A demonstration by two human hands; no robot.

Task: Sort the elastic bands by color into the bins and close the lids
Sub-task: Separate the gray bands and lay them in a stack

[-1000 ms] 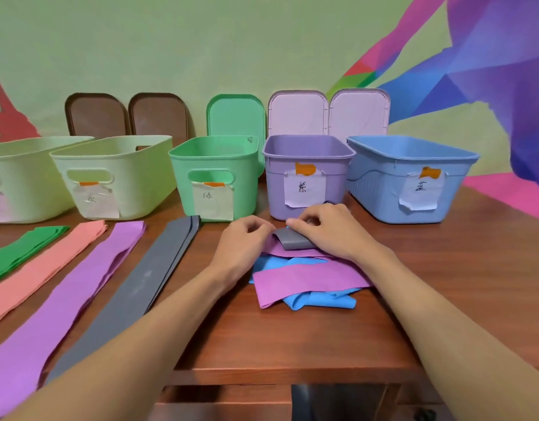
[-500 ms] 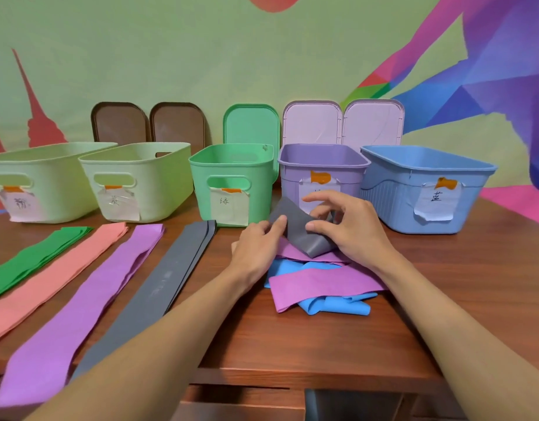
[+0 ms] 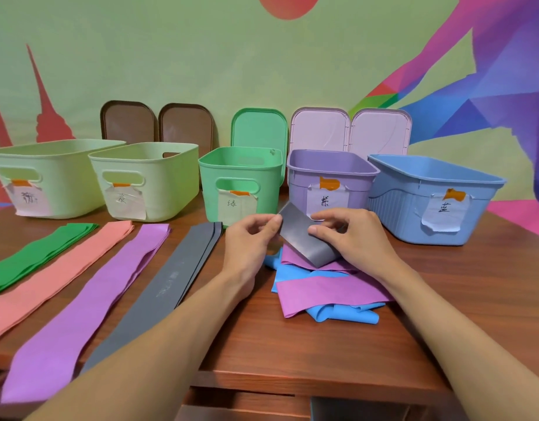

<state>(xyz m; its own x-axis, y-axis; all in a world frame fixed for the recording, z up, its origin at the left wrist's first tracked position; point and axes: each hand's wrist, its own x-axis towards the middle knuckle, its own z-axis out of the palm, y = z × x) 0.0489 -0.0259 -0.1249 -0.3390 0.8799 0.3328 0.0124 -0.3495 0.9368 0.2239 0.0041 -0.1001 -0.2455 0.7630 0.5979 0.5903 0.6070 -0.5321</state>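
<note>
A folded grey band (image 3: 304, 238) is lifted off a heap of purple bands (image 3: 328, 291) and blue bands (image 3: 338, 314). My left hand (image 3: 250, 241) pinches its left edge and my right hand (image 3: 350, 235) pinches its right side. Flat on the table to the left lie stacks of green bands (image 3: 40, 256), salmon bands (image 3: 61, 271), purple bands (image 3: 95, 302) and grey bands (image 3: 174, 278). Behind stand five open, labelled bins: two pale green (image 3: 58, 165) (image 3: 159, 168), one green (image 3: 240, 168), one purple (image 3: 332, 171), one blue (image 3: 429, 189).
Lids lean against the painted wall behind the bins: two brown (image 3: 127, 120) (image 3: 186, 123), one green (image 3: 259, 129), two pink (image 3: 319, 132) (image 3: 380, 132). The wooden table (image 3: 292, 344) ends at a front edge near me, with a drawer front below it.
Both hands have raised the folded grey band off the purple and blue heap and hold it up between them. The camera view has tilted up slightly.
</note>
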